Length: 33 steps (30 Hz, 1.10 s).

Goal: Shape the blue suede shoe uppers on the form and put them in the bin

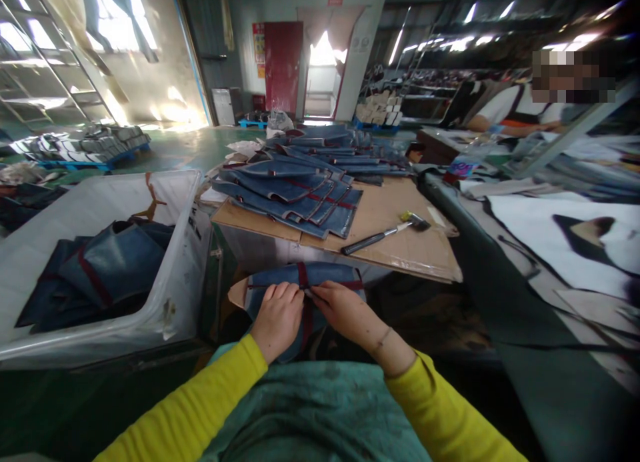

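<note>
In front of my lap is a blue leather-like piece (327,273) with dark red bands crossing on it. My left hand (279,319) has its fingers curled over the piece's near edge, close to where the bands cross. Facing it, my right hand (346,309) pinches the same edge between thumb and fingers. The fingertips of both hands nearly meet at the middle, and what lies between them is too small to make out. A tan flap (239,293) sticks out at the piece's left end.
Ahead, a cardboard-topped table (387,202) bears stacked blue pieces (300,182) and a hammer (377,237). A white bin (185,249) with more blue pieces stands left. At right are a dark green worktable (505,315), a bottle (461,165) and a person (520,109).
</note>
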Each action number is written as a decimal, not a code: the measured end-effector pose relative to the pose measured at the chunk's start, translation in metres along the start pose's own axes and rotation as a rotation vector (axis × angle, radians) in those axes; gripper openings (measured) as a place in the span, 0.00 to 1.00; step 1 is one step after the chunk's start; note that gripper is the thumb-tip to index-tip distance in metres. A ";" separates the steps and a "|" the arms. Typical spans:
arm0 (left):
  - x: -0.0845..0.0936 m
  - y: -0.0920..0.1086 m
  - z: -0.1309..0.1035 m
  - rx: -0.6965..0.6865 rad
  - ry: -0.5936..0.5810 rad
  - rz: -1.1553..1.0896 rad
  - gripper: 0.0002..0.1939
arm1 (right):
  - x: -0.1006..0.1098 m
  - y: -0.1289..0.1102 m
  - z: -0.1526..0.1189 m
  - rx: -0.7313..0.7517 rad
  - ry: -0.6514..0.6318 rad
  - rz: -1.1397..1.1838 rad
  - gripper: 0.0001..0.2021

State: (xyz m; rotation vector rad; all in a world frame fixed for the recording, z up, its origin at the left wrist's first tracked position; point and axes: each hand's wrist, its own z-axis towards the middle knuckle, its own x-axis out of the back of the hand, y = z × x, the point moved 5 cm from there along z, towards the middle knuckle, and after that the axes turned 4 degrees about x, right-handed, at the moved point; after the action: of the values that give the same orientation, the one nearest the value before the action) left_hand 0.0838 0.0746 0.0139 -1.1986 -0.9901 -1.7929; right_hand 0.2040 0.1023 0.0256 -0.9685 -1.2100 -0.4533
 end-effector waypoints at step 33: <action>-0.011 0.002 0.016 -0.032 -0.003 0.033 0.16 | 0.000 0.064 -0.045 -0.151 0.254 -0.399 0.22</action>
State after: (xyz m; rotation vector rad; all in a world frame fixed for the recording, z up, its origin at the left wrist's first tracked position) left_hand 0.0949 0.0897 0.0085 -1.2306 -0.9413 -1.7880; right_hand 0.2771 0.1003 -0.0008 -0.7663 -1.1479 -0.9664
